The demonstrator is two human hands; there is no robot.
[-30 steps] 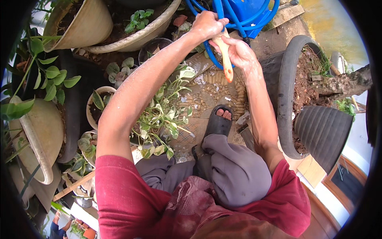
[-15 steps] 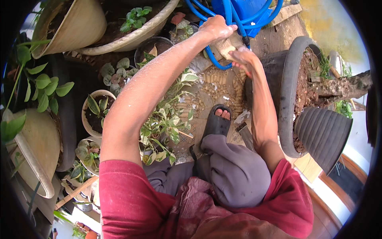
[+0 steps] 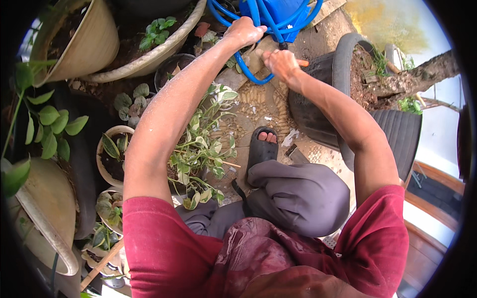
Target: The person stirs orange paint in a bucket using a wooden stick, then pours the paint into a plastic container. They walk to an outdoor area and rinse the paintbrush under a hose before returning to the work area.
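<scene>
Near the top of the view, my left hand, dusted with pale powder, is closed at the far end of a pale, tan block, perhaps wood. Its gripping fingers are mostly hidden. Just to the right, my right hand is closed around a tool with an orange handle; the handle's end sticks out on the right. The tool's working end is hidden by my hand and the block. Looped blue hose lies around and beyond both hands.
A blue container stands beyond the hose. Large black pots stand at right, one with a tree trunk. Several potted plants crowd the left. Pale chips lie on the patterned ground, near my sandalled foot.
My right hand has swung up and its elbow outward, the orange handle now pointing right. The whole view has shifted, so the hands and pots appear further left.
</scene>
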